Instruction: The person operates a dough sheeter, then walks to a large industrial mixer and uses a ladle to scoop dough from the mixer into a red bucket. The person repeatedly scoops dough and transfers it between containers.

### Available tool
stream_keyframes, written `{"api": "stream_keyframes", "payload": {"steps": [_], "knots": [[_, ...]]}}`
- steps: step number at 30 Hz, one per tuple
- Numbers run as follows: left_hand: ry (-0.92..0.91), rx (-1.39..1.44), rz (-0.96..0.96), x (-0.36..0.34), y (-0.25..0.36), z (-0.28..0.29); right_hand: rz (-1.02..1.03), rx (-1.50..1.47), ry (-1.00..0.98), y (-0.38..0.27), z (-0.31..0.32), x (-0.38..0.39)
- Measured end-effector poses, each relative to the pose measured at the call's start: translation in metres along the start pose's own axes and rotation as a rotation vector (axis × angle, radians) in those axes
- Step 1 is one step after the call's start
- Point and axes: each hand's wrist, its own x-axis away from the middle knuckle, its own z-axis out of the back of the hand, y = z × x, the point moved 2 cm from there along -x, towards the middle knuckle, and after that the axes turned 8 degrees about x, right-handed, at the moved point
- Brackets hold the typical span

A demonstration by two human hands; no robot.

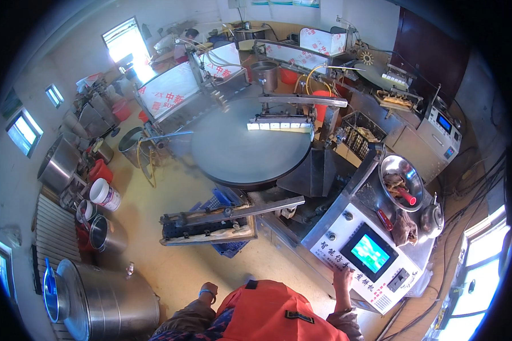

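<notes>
My right hand (342,279) is at the front edge of a white control panel (330,244), just below its lit touchscreen (372,254). Its fingers look curled together, and I make out nothing in them. By the left side of my red apron (267,312), my left hand (209,291) hangs in a loose fist with a blue band at the wrist. Beyond the panel lies a large round griddle (239,148) with a pale, smooth surface. A spreader bar with white blocks (279,126) rests across its far right part. Nearer me, a hinged metal frame (233,219) juts out over a blue plastic crate (231,248).
Beside the screen stand a steel bowl (413,165) with a red-handled tool, a brown cloth (404,227) and a metal kettle (432,219). A big steel drum (116,301) is at the lower left, with pots and a white bucket (105,194) beyond. Cables (466,199) run along the right.
</notes>
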Motion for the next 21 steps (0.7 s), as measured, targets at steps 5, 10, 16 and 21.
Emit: {"api": "stream_keyframes", "payload": {"steps": [5, 10, 16, 21], "knots": [[-0.06, -0.041, -0.013, 0.014, -0.001, 0.013, 0.004, -0.025, 0.001, 0.002, 0.0, 0.001], [0.099, -0.013, 0.0, 0.016, -0.01, -0.002, -0.002, -0.063, -0.007, -0.005, 0.007, 0.005], [0.112, 0.116, 0.118, 0.031, -0.018, -0.024, 0.087, 0.048, -0.061, -0.006, 0.0, -0.005], [0.221, 0.355, 0.314, 0.087, -0.027, -0.062, 0.122, 0.142, -0.031, 0.006, -0.018, -0.017]]}}
